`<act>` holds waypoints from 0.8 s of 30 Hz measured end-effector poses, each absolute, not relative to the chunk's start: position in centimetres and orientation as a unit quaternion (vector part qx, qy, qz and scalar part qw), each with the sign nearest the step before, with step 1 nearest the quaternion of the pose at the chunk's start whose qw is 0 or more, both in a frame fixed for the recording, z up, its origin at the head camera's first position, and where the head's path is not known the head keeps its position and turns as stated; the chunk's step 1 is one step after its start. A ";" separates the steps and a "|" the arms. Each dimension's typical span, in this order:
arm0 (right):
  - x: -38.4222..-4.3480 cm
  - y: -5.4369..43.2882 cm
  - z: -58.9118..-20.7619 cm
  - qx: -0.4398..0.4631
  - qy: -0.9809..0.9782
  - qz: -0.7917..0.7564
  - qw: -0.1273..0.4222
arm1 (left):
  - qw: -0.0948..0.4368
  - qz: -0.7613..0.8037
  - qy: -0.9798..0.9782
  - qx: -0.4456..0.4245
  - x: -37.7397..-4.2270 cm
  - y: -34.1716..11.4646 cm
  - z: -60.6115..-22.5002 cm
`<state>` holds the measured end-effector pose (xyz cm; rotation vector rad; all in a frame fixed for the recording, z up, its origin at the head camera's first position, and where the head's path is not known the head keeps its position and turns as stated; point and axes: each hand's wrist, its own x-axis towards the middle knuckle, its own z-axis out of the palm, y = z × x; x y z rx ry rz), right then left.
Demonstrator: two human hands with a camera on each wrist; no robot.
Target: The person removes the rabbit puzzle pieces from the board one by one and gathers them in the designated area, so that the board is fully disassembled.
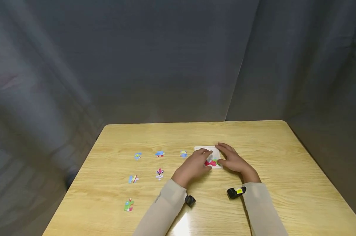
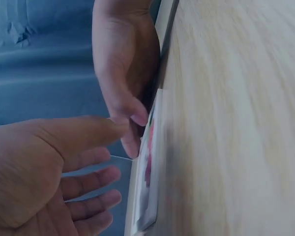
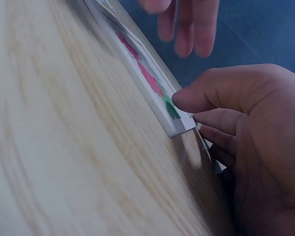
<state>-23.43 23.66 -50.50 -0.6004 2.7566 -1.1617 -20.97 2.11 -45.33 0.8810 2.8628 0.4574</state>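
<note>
A white puzzle tray lies on the table with pink-red and green puzzle pieces along its near side. My right hand holds the tray at its right edge. In the right wrist view the right thumb rests on the green piece at the corner, and the other fingers reach down past the rim. Over the tray's left part hovers my left hand, its fingers relaxed and apart from the pieces. The left wrist view shows nothing between the left thumb and fingers.
Loose puzzle pieces lie left of the tray: a blue-yellow one, a blue-red one, another blue one, a striped one, an animal face and a green one. Dark curtains hang behind the wooden table.
</note>
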 end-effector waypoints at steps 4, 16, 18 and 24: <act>-23.5 23.5 -50.6 -0.194 0.903 -0.380 0.047 | 0.069 0.152 0.945 0.281 -21.4 2.4 -45.9; -23.6 23.4 -50.6 -0.198 0.910 -0.362 0.032 | 0.059 0.094 0.959 0.260 -21.2 2.7 -46.1; -23.5 23.4 -50.5 -0.198 0.909 -0.366 0.030 | 0.052 0.078 0.961 0.262 -21.1 2.7 -46.2; -23.5 23.6 -50.7 -0.202 0.906 -0.372 0.027 | 0.046 0.076 0.961 0.263 -21.1 2.8 -46.5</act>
